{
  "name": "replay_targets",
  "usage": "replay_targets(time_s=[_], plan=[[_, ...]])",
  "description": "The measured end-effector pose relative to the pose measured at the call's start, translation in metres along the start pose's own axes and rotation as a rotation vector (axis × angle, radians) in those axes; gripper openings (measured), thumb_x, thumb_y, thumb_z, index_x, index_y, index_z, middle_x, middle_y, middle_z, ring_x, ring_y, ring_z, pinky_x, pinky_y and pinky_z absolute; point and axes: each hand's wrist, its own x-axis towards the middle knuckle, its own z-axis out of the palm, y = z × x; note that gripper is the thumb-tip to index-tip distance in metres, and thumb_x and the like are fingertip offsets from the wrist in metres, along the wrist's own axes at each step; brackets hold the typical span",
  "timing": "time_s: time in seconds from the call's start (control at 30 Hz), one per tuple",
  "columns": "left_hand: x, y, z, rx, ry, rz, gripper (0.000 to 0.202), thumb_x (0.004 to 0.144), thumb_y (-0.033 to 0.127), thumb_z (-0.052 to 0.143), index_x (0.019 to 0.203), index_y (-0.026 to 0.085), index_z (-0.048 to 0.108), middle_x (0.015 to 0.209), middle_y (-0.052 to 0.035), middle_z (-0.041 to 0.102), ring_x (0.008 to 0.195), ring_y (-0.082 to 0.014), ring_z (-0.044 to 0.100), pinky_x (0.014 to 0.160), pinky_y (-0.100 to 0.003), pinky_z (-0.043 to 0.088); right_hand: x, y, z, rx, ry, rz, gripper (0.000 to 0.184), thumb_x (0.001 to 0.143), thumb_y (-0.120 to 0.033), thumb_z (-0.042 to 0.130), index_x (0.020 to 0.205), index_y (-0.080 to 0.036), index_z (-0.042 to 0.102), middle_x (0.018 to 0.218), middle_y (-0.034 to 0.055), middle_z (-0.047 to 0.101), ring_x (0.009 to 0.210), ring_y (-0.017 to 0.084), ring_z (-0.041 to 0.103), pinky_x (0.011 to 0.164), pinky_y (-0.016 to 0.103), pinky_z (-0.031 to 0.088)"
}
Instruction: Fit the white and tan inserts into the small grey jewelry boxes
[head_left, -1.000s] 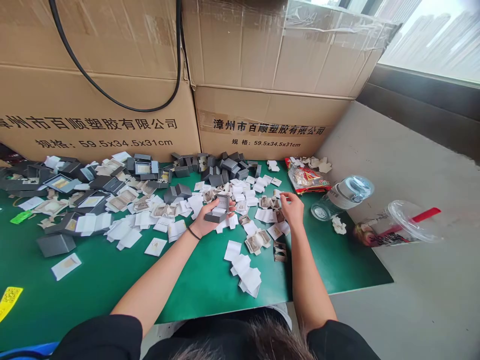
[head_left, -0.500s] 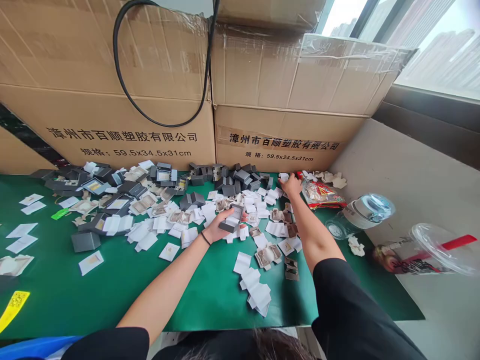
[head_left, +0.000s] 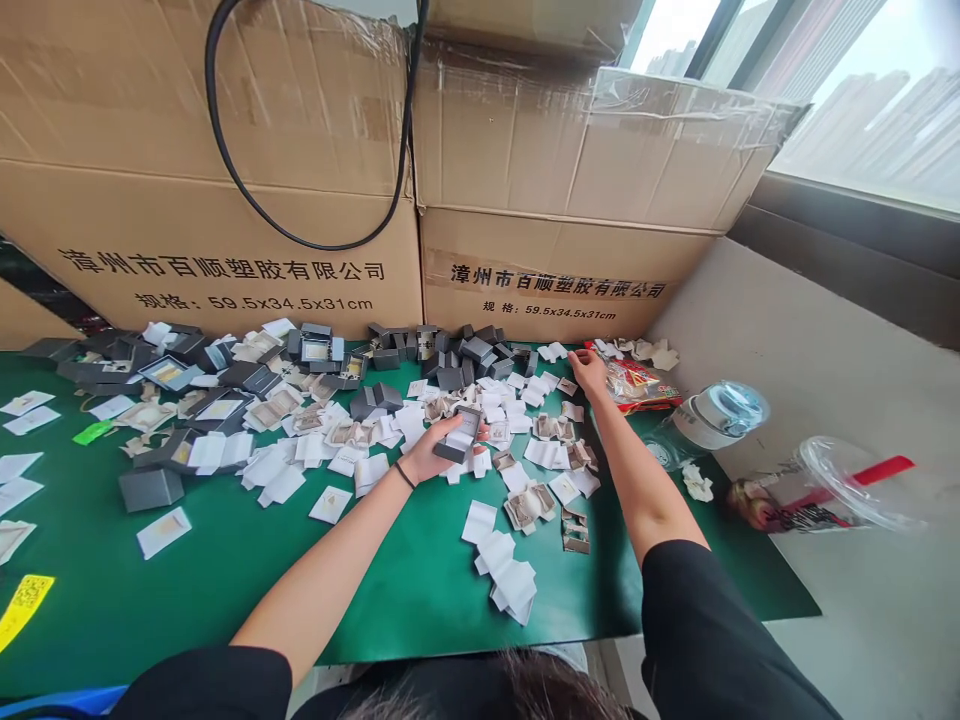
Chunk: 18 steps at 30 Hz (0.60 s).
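Note:
In my left hand (head_left: 429, 452), fingers wrapped around its sides, is a small dark grey box (head_left: 459, 436) with a white insert inside. My right hand (head_left: 590, 374) reaches to the back right beside a red snack bag (head_left: 637, 384); its fingers are slightly apart and nothing shows between them. Just left of its fingertips lies a folded white paper piece (head_left: 553, 352). Between the hands, many white paper inserts (head_left: 517, 408) are scattered over the green table. Behind them sits a heap of dark grey boxes (head_left: 480, 352).
Large cardboard cartons (head_left: 247, 230) stand along the back, a black cable (head_left: 217, 110) looping before them. At the right are a clear bottle (head_left: 709, 420) and a plastic cup with red straw (head_left: 810, 490). More open boxes (head_left: 154, 488) and cards (head_left: 165, 532) spread leftward.
My right hand has let go of the white paper piece, which now lies apart from the fingers. The left hand still holds the grey box. The view has shifted slightly.

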Motion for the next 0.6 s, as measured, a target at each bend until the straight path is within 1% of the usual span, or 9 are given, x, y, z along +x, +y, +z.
replay_targets(time_s=[0.13, 0.23, 0.3, 0.4, 0.5, 0.6], plan=[[0.000, -0.001, 0.000, 0.007, 0.004, 0.010, 0.030, 0.090, 0.026, 0.042, 0.099, 0.007, 0.062, 0.099, -0.0147, 0.064, 0.090, -0.0203, 0.062, 0.081, -0.035, 0.051, -0.004, -0.017, 0.010, -0.064, -0.008, -0.079, 0.054, 0.080, -0.048, 0.048, 0.122, -0.015, 0.051, 0.117, 0.0134, 0.058, 0.104, 0.025, 0.052, 0.085, 0.034, 0.041], [0.000, -0.002, 0.001, 0.013, -0.009, 0.012, 0.028, 0.088, 0.026, 0.045, 0.098, 0.006, 0.063, 0.099, -0.0149, 0.063, 0.090, -0.0200, 0.062, 0.081, -0.033, 0.050, -0.002, -0.032, 0.025, -0.134, 0.004, -0.041, 0.059, 0.081, -0.050, 0.046, 0.128, -0.014, 0.044, 0.127, 0.0178, 0.049, 0.111, 0.030, 0.044, 0.088, 0.040, 0.038], [0.000, -0.002, 0.001, 0.015, -0.014, 0.014, 0.028, 0.088, 0.026, 0.046, 0.096, 0.006, 0.063, 0.098, -0.0151, 0.063, 0.090, -0.0197, 0.062, 0.081, -0.032, 0.050, 0.001, -0.038, 0.033, -0.177, -0.007, -0.007, 0.057, 0.081, -0.048, 0.048, 0.127, -0.014, 0.045, 0.128, 0.0185, 0.047, 0.113, 0.033, 0.040, 0.088, 0.045, 0.037], [0.000, -0.003, 0.001, 0.017, -0.001, 0.015, 0.028, 0.088, 0.025, 0.046, 0.096, 0.005, 0.063, 0.098, -0.0152, 0.063, 0.089, -0.0194, 0.062, 0.080, -0.032, 0.050, 0.007, -0.043, 0.039, -0.217, -0.053, 0.002, 0.045, 0.079, -0.040, 0.054, 0.118, -0.019, 0.052, 0.124, 0.0149, 0.052, 0.114, 0.034, 0.039, 0.088, 0.048, 0.036], [0.001, -0.004, 0.000, 0.016, 0.014, 0.018, 0.027, 0.088, 0.024, 0.045, 0.096, 0.006, 0.063, 0.097, -0.0152, 0.064, 0.089, -0.0196, 0.062, 0.079, -0.033, 0.051, 0.008, -0.044, 0.039, -0.225, -0.082, -0.021, 0.039, 0.079, -0.033, 0.056, 0.115, -0.019, 0.054, 0.118, 0.0144, 0.056, 0.111, 0.032, 0.042, 0.087, 0.046, 0.038], [0.002, -0.005, -0.001, 0.012, 0.017, 0.023, 0.026, 0.088, 0.024, 0.045, 0.096, 0.007, 0.063, 0.096, -0.0149, 0.064, 0.088, -0.0200, 0.062, 0.078, -0.033, 0.051, 0.005, -0.044, 0.036, -0.210, -0.078, -0.051, 0.043, 0.077, -0.030, 0.058, 0.118, -0.018, 0.051, 0.116, 0.0140, 0.058, 0.108, 0.030, 0.045, 0.086, 0.043, 0.038]])
